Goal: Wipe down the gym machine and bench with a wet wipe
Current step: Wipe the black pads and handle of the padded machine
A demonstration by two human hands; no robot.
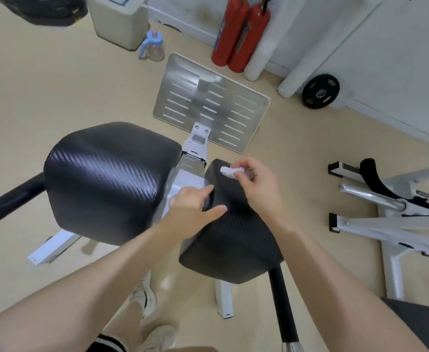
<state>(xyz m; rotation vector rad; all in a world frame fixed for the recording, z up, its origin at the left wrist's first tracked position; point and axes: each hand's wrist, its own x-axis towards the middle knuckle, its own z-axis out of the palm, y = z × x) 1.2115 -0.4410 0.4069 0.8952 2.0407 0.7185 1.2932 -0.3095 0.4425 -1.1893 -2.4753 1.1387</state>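
One crumpled white wet wipe (231, 171) sits pinched between the thumb and fingertips of your right hand (256, 184), held just above the far end of the smaller black pad (236, 240) at the centre of your view. Your left hand (193, 212) rests on that same pad's near-left side, thumb lying across the top and fingers curled over its left edge, gripping it. At 9 o'clock from the pad sits a larger black pad (106, 179) on a black bar (10, 199), with the machine's white frame (190, 174) showing between the two. At 12 o'clock, a slotted metal footplate (210, 102) stands on the beige floor (43, 92). Farther out, around 1 o'clock, two red fire extinguishers (238, 34) lean at the wall, with a black weight plate (320, 91) to their right. At 11 o'clock stand a blue-capped bottle (153, 45) and a cream bin (119, 19). At 3 o'clock is another white machine frame (391, 219).
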